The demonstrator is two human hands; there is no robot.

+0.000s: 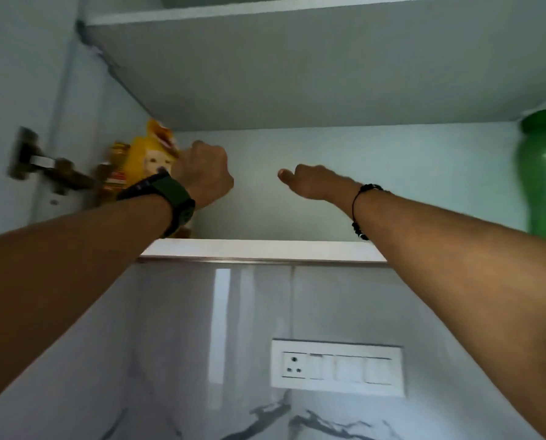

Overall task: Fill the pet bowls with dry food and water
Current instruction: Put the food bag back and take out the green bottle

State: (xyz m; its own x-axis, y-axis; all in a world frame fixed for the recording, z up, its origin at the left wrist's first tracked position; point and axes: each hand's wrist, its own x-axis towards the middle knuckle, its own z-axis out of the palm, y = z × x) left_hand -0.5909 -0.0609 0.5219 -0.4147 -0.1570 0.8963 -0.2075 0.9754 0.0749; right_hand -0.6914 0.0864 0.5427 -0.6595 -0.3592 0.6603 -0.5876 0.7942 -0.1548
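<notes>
Where both forearms reach up into it, an open wall cabinet (297,90) fills the upper frame, pale inside, with one shelf board overhead and a lower shelf edge (259,249) running across the middle. Below: glossy marbled wall tile (202,344), grey-veined. Item, green plastic bottle (541,173), upright at the far right of the lower shelf, well apart from both hands. Item, yellow pet food bag (148,154), printed with a dog's face, standing at the far left of the same shelf beside a blurred red and yellow pack (116,176). Item, white switch plate (338,366) with socket, on the tile. Item, cabinet hinge (40,166), left side, blurred. Left hand (205,176), closed at the bag's top corner; whether it actually grips the bag cannot be told. A dark green watch (167,198) sits on that wrist. Right hand (310,182), fingers curled, thumb out, holding nothing, in mid-cabinet; a black bead bracelet (360,211) on its wrist.
</notes>
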